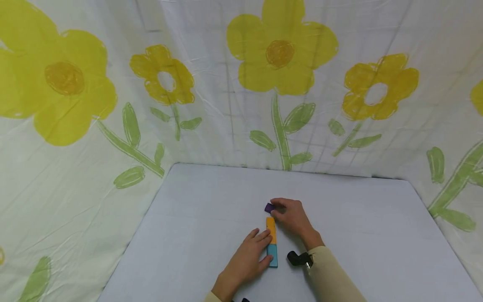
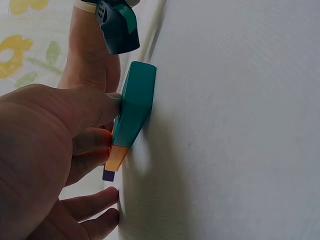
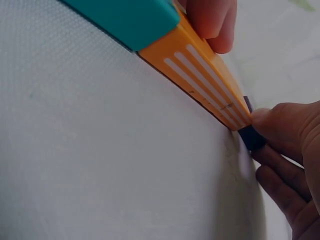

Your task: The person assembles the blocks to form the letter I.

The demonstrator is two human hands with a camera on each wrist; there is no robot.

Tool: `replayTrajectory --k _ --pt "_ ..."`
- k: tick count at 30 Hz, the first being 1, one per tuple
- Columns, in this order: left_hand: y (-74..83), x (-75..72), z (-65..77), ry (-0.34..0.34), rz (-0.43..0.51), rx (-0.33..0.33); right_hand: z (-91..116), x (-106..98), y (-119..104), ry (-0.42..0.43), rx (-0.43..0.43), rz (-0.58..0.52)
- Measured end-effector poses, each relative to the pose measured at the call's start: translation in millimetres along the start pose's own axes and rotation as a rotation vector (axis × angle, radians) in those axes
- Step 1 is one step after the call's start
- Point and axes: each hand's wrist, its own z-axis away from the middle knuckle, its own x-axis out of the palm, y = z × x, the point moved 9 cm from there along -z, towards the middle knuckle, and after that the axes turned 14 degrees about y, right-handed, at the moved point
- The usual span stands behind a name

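Note:
A teal block (image 1: 272,250) and an orange block (image 1: 270,224) lie end to end in a line on the white table. White stripes mark the orange block's side in the right wrist view. Beyond its far end, slightly tilted, is a small purple block (image 1: 268,208), pinched between thumb and fingers of my right hand (image 1: 292,216). My left hand (image 1: 245,258) lies over the line from the left with fingers extended. Its fingertips touch the orange block, and its thumb rests against the teal block (image 2: 135,100).
The white table (image 1: 196,201) reaches back to a hanging cloth (image 1: 211,126) printed with yellow flowers, which also runs along the left and right sides. A black wrist camera (image 1: 299,259) on the right wrist sits just right of the teal block.

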Motion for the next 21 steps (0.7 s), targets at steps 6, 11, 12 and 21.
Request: replayTrajectory --k 6,11,12,21 --pt "-0.2 0.9 -0.6 -0.013 -0.009 -0.003 -7.6 -3.7 -3.2 -0.054 -0.059 0.025" --pt "-1.1 2.3 -1.2 -0.036 0.003 -0.018 -16.2 -1.8 -4.6 -0.140 -0.117 0.005" --pt "-0.9 2.0 -1.4 -0.036 0.004 -0.017 -17.4 -0.1 -4.4 -0.164 -0.127 0.002" --pt "-2.0 2.6 -1.1 -0.041 0.022 -0.028 -21.5 13.1 -4.4 -0.285 -0.160 -0.035"
